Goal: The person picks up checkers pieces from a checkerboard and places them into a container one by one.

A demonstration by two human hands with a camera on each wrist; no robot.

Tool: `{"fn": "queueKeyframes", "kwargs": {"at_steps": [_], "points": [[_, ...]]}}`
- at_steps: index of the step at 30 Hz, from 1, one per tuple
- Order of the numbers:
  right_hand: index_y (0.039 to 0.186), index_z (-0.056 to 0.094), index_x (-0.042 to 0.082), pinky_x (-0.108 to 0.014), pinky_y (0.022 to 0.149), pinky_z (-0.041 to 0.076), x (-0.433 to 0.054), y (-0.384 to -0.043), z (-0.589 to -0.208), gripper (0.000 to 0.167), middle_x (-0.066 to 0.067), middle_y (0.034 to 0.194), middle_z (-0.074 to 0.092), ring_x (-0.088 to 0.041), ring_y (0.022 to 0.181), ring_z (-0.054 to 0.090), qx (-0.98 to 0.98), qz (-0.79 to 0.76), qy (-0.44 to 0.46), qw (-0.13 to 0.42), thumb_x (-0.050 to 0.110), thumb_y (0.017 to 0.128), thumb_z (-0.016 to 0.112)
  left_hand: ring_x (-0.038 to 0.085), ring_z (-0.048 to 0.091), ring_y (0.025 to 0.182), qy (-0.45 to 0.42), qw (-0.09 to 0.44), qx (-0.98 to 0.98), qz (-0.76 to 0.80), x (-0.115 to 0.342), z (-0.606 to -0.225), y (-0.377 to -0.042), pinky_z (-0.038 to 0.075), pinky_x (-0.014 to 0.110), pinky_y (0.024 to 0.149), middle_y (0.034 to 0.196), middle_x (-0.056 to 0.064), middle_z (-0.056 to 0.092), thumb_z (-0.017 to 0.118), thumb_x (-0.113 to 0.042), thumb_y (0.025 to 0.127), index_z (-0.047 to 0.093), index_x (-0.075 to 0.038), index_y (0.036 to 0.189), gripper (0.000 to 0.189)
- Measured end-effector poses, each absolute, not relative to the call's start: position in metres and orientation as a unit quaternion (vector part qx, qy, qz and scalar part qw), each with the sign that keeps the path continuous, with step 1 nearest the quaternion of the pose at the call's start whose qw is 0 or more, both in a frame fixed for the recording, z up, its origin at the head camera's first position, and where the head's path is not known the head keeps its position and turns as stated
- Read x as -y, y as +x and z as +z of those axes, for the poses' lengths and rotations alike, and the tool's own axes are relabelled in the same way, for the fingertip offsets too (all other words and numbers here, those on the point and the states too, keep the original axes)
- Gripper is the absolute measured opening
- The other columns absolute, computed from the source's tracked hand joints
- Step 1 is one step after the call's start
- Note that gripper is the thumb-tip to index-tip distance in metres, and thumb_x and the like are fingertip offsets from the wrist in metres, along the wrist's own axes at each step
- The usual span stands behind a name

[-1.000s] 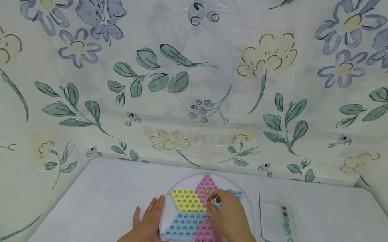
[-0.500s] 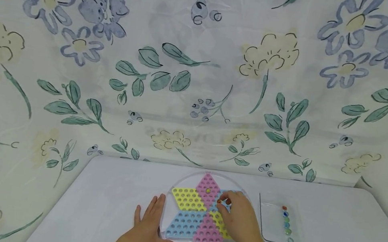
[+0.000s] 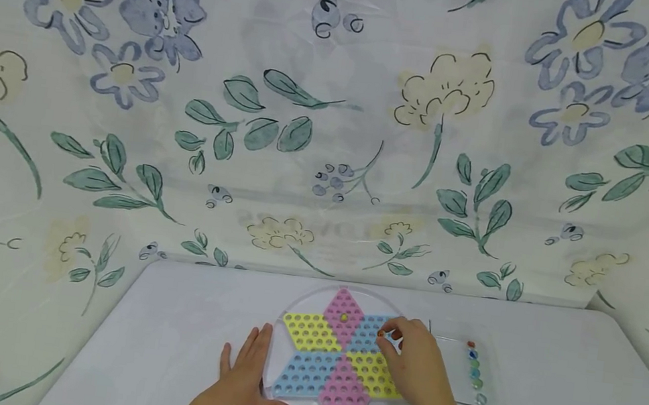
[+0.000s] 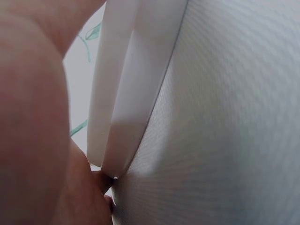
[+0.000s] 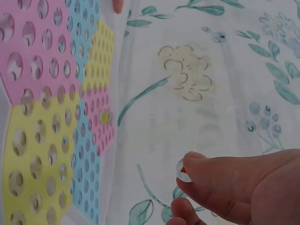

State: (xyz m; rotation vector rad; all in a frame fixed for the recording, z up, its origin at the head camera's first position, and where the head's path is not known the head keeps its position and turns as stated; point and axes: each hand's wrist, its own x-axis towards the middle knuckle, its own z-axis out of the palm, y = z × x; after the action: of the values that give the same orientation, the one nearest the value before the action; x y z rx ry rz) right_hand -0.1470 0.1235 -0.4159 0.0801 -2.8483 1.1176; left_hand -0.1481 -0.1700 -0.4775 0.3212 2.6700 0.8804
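Observation:
My right hand [image 3: 416, 366] pinches a clear marble [image 5: 181, 171] with a red streak between thumb and forefinger. It hovers above the upper right blue section of a round white Chinese checkers board [image 3: 283, 354]. A marble with a yellow-green centre [image 3: 344, 318] sits in a hole of the far pink section, also visible in the right wrist view. My left hand [image 3: 238, 381] rests at the board's left edge with fingers straight. In the left wrist view that hand touches the board's side wall [image 4: 133, 89]; some of its fingers are hidden.
A clear shallow tray [image 3: 498, 386] lies right of the board, partly behind my right hand. Several marbles [image 3: 474, 372] form a line inside it. Both stand on a white table [image 3: 184, 307] against a flowered cloth [image 3: 333, 129].
My right hand has moved right across the board with the marble, from near the far pink section to the blue one, uncovering the lower right yellow section. The left hand stays in place.

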Motion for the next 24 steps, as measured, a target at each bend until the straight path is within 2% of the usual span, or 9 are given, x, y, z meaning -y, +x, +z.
{"fn": "queueKeyframes", "kwargs": {"at_steps": [16,24], "points": [[0.105,0.070,0.005,-0.036,0.068,0.048,-0.150,-0.149,-0.416,0.013,-0.005,0.092,0.060,-0.019,0.080,0.055,0.932,0.361,0.006,0.039,0.014,0.095,0.069,0.044,-0.003,0.152,0.100,0.161,-0.935,0.298,0.171,-0.481,-0.149,-0.018,0.070,0.109,0.165,0.027,0.008,0.087,-0.066,0.060,0.003,0.005,0.159,0.148],[0.107,0.070,0.003,-0.038,0.070,0.047,-0.161,-0.151,-0.413,0.017,-0.007,0.093,0.062,-0.021,0.081,0.055,0.936,0.350,-0.012,0.036,0.014,0.095,0.069,0.043,-0.003,0.152,0.109,0.151,-0.934,0.304,0.171,-0.481,-0.149,-0.017,0.070,0.109,0.165,0.026,0.008,0.088,-0.063,0.060,0.004,0.005,0.158,0.147]]}}
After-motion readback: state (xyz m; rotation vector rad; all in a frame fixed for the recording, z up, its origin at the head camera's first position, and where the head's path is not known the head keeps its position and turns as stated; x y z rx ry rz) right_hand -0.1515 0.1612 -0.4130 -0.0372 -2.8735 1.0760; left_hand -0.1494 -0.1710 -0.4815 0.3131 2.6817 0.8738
